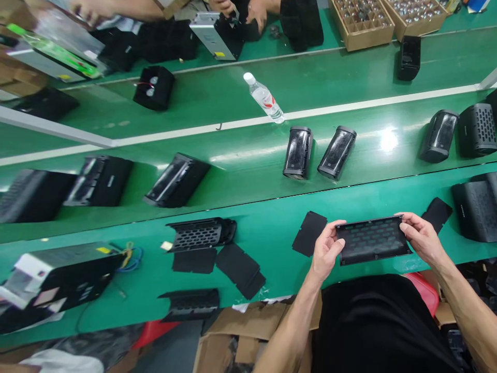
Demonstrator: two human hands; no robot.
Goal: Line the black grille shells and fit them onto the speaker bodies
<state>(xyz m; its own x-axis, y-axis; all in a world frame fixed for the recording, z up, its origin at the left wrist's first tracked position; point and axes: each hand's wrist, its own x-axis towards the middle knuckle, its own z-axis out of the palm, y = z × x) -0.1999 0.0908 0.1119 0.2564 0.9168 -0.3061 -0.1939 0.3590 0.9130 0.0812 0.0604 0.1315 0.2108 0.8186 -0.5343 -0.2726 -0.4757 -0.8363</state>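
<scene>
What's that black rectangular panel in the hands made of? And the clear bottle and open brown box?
The black rectangular panel: probably dull hard plastic, judging by its stiff rim; green shows through its slots, perhaps behind thin mesh. The clear, white-capped bottle: likely glossy plastic, being see-through. The open brown box: cardboard, matte, with folded flaps.

A factory assembly workshop: black boxy housings point(297, 153) line a long green worktop point(240, 166), brown cardboard trays point(370, 39) of shiny parts point(363, 14) beyond.

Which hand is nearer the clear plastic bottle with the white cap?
Left. The left hand is below and right of the bottle in view; the right hand is farther right.
</scene>
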